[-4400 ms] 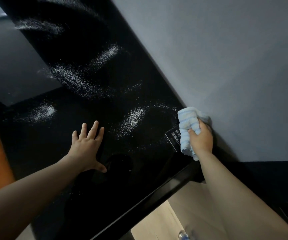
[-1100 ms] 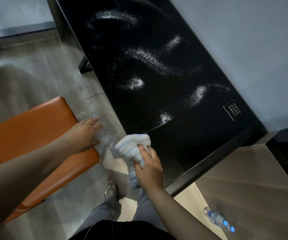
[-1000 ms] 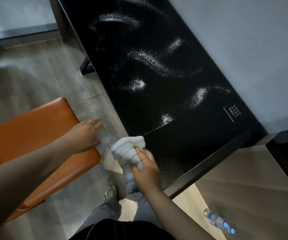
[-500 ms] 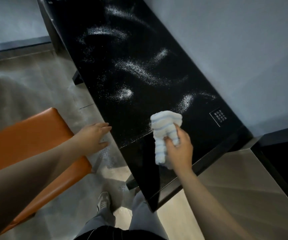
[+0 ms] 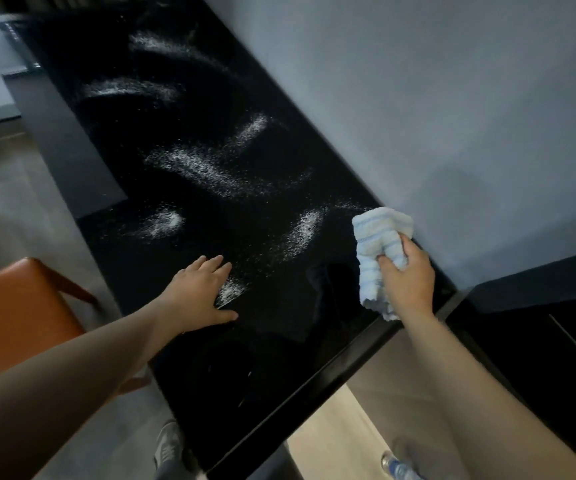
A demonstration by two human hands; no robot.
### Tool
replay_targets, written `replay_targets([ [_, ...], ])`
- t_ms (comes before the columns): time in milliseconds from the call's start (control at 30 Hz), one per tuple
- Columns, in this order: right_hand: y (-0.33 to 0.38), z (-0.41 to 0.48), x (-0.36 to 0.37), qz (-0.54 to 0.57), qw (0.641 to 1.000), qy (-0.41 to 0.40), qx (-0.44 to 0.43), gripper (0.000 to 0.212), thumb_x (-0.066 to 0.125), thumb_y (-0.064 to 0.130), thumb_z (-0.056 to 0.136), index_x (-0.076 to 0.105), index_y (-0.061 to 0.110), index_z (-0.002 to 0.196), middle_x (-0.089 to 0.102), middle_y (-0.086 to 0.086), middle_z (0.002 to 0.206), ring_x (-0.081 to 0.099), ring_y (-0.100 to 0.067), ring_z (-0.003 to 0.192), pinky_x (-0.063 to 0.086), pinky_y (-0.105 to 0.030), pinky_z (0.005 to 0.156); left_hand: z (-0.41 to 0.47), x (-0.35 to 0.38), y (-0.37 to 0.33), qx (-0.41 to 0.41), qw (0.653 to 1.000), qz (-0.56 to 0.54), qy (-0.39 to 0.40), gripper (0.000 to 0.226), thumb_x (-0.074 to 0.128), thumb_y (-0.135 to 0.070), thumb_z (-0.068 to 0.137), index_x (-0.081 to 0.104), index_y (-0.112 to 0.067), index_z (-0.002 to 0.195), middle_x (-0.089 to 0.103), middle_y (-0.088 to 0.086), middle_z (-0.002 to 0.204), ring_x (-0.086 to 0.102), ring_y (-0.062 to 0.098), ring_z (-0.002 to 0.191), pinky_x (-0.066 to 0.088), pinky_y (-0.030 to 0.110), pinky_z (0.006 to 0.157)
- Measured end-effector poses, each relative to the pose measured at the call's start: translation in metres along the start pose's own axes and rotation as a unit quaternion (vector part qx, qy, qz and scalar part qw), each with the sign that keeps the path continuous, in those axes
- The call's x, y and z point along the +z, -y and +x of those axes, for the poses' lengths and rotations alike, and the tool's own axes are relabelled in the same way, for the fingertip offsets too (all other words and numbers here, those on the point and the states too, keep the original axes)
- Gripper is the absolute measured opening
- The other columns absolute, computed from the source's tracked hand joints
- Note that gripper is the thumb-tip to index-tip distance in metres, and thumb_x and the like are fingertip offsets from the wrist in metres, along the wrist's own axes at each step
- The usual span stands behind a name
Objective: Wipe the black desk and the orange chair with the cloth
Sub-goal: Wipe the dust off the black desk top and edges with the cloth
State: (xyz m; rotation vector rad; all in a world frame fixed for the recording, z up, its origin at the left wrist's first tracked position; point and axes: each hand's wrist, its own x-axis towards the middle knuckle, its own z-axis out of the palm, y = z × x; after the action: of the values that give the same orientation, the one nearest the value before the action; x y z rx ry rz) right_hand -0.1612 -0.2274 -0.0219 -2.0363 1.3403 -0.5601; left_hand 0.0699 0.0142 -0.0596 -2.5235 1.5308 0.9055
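The glossy black desk (image 5: 279,341) runs from the near right to the far left along a grey wall, streaked with several patches of white powder (image 5: 210,168). My right hand (image 5: 406,278) grips a bunched light-blue striped cloth (image 5: 378,237) on the desk's right side, close to the wall. My left hand (image 5: 199,292) lies flat, fingers straight, on the desk near its front edge, touching a small powder patch. The orange chair (image 5: 16,317) stands at the left, beside the desk.
A grey wall (image 5: 452,116) borders the desk's far side. A black cabinet (image 5: 539,341) stands to the right. A plastic bottle (image 5: 399,469) lies on the light floor near the bottom right. My shoe (image 5: 168,448) shows below the desk's front edge.
My right hand carried the cloth from the desk's front edge across to the wall side. My left hand moved off the chair's edge onto the desk top. The view swung right.
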Motion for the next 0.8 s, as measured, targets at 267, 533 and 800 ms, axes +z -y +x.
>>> replay_targets([
  [267,-0.041,0.101,-0.008,-0.037,0.999,0.013,-0.008,0.017,0.057,0.01,0.085,0.065,0.021,0.096,0.065,0.004,0.091,0.061,-0.015,0.08,0.037,-0.012,0.057,0.071,0.006,-0.043,-0.069,0.997,0.027,0.03,0.131,0.069,-0.076,0.06,-0.003,-0.018,0.154,-0.016,0.006,0.16,-0.011,0.036,0.147,0.011,0.053,0.118],
  [533,-0.059,0.171,0.019,-0.09,0.995,0.028,-0.027,0.021,0.055,0.012,0.084,0.067,0.016,0.101,0.068,-0.006,0.101,0.062,-0.026,0.086,0.044,-0.027,0.067,0.104,0.014,-0.046,-0.135,0.989,0.006,-0.06,0.1,0.044,-0.075,0.081,0.004,-0.021,0.154,-0.013,0.003,0.161,-0.007,0.034,0.148,0.015,0.053,0.118],
  [800,-0.076,0.189,0.055,-0.171,0.982,0.076,-0.025,0.045,0.054,0.017,0.089,0.056,0.024,0.134,0.049,-0.006,0.139,0.052,-0.033,0.118,0.048,-0.044,0.095,0.119,0.003,-0.021,-0.157,0.987,0.009,-0.034,0.098,0.051,-0.072,0.08,0.0,-0.031,0.154,-0.013,-0.002,0.161,-0.005,0.033,0.148,0.019,0.055,0.116],
])
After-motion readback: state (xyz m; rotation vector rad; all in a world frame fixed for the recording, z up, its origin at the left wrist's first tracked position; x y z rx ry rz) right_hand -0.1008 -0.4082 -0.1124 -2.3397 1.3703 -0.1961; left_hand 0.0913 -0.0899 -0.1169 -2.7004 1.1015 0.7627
